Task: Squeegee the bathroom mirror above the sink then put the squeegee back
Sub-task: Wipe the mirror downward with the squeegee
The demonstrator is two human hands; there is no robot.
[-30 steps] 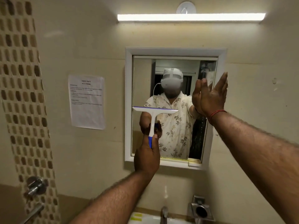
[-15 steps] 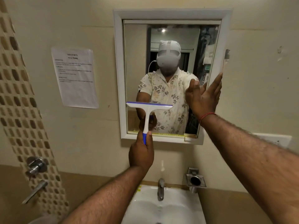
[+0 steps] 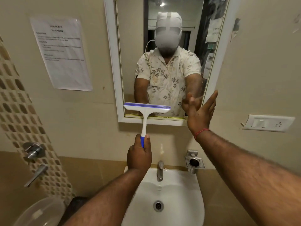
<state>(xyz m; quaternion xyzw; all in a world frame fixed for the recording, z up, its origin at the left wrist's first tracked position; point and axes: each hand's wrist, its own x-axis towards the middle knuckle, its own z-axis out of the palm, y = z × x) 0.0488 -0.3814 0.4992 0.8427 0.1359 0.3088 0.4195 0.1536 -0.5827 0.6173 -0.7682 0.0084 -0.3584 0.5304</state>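
Observation:
A white squeegee point(image 3: 146, 110) with a blue blade edge and blue grip lies with its blade against the bottom of the white-framed mirror point(image 3: 112, 62), just above the lower frame. My left hand point(image 3: 139, 156) grips its blue handle from below. My right hand point(image 3: 201, 111) is raised with straight fingers at the mirror's lower right corner, its fingertips by the right frame; whether it touches the glass I cannot tell. The glass reflects a person in a floral shirt.
A white sink point(image 3: 164, 193) with a chrome tap point(image 3: 160, 170) sits below the mirror. A metal holder point(image 3: 194, 161) and a switch plate point(image 3: 267, 122) are on the right wall. A paper notice point(image 3: 61, 53), mosaic tile strip point(image 3: 19, 111) and wall taps point(image 3: 33, 150) are at left. A plastic tub point(image 3: 42, 211) stands bottom left.
The squeegee has been drawn down the glass from mid-height to the bottom edge. My right hand has slid down the mirror's right side. The view has tilted down, showing the sink.

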